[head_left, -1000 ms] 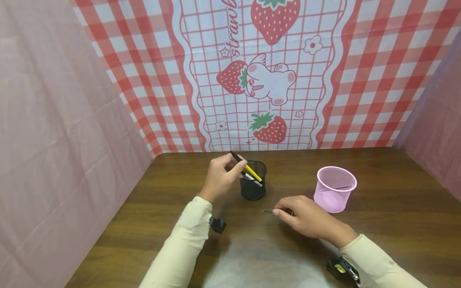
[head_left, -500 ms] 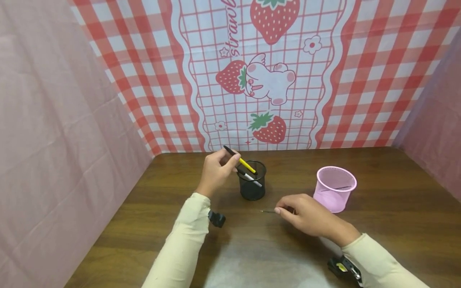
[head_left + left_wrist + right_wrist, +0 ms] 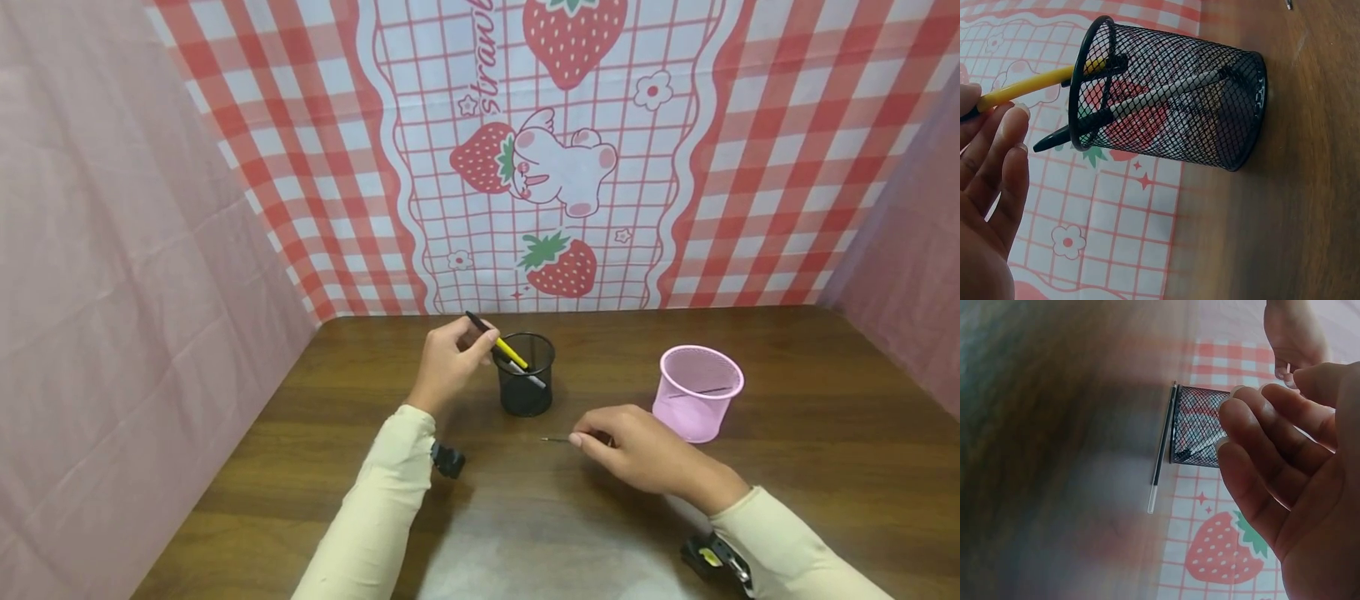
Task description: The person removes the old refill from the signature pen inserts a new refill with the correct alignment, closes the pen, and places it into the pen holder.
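Note:
My left hand (image 3: 447, 358) pinches a yellow pen (image 3: 1029, 86) with a black end. The pen's lower part reaches through the rim of a black mesh pen holder (image 3: 1166, 94), tilted. A pale pen with a black cap (image 3: 1169, 92) leans inside that holder, its cap poking over the rim. My right hand (image 3: 637, 450) hovers with loosely curled fingers above a thin pen refill (image 3: 1161, 447) lying on the table. In the right wrist view the fingers (image 3: 1250, 472) stand apart from the refill. From the head view, the hand hides most of it.
A pink mesh pen holder (image 3: 693, 425) stands right of the black one, with a thin dark stick (image 3: 697, 392) inside. The brown wooden table (image 3: 360, 392) ends at a strawberry-print cloth (image 3: 558, 192). Pink cloths hang at both sides.
My left hand has drawn back left from above the black holder with the yellow pen, then dipped slightly. The pale pen now leans in the holder, apart from the fingers. My right hand barely moved.

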Demonstrator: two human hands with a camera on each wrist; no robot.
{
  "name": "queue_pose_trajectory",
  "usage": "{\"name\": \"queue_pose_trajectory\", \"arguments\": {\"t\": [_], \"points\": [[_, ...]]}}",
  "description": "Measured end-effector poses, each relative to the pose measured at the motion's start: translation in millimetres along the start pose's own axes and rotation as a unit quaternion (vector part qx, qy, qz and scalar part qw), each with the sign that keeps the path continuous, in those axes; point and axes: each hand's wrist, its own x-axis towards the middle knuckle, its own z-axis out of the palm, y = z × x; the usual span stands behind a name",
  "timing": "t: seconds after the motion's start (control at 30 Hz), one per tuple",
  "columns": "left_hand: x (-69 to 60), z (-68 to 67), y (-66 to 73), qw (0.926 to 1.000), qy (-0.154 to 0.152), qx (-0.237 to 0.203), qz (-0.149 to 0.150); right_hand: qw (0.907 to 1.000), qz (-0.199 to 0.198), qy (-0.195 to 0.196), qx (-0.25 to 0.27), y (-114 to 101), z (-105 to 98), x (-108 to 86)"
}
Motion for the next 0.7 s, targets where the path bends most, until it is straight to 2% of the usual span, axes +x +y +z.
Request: {"name": "queue_pose_trajectory", "arguments": {"t": [0.17, 0.43, 0.7], "points": [[-1.7, 5.8, -1.1, 0.9996, -0.016, 0.008, -0.023, 1.0, -0.002, -0.003, 0.002, -1.1, -0.1, -0.1], [-5.3, 14.5, -3.5, 0.9983, -0.039, 0.041, -0.011, 0.9999, -0.012, 0.0, 0.0, -1.9, 0.1, -0.1], [-7.5, 19.5, -4.7, 0.9969, -0.059, 0.051, -0.013, 1.0, -0.003, -0.005, -0.005, -1.7, 0.2, -0.3]]}}
